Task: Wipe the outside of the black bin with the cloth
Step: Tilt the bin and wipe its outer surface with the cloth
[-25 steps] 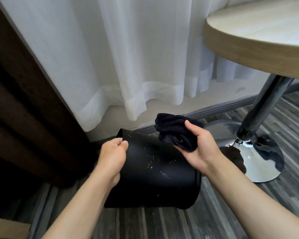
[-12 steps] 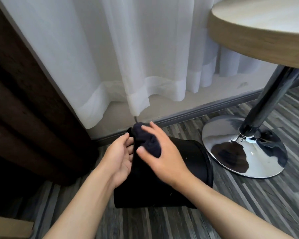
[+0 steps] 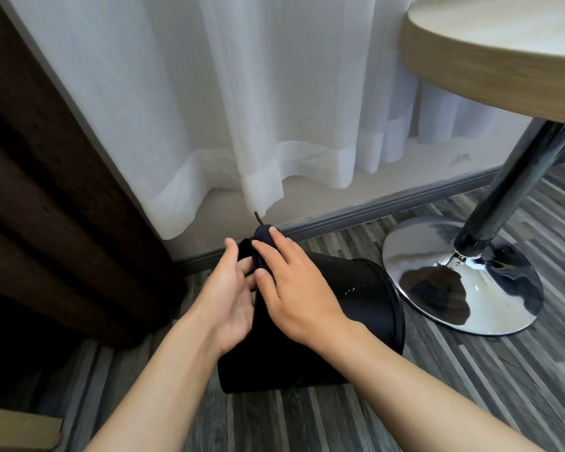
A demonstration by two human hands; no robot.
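The black bin lies tipped on its side on the wood-look floor, with pale specks on its outer wall. My right hand presses the dark cloth flat against the bin's far left end; most of the cloth is hidden under my fingers. My left hand grips that same left end of the bin, thumb up beside the cloth.
A white curtain hangs just behind the bin, above a grey skirting board. A round wooden table stands on a chrome pedestal base close to the bin's right. Dark wooden furniture fills the left. A cardboard edge shows bottom left.
My right hand has carried the cloth from above the bin's right side across to its left end and pressed it down. The bin has turned, its rim now facing right.
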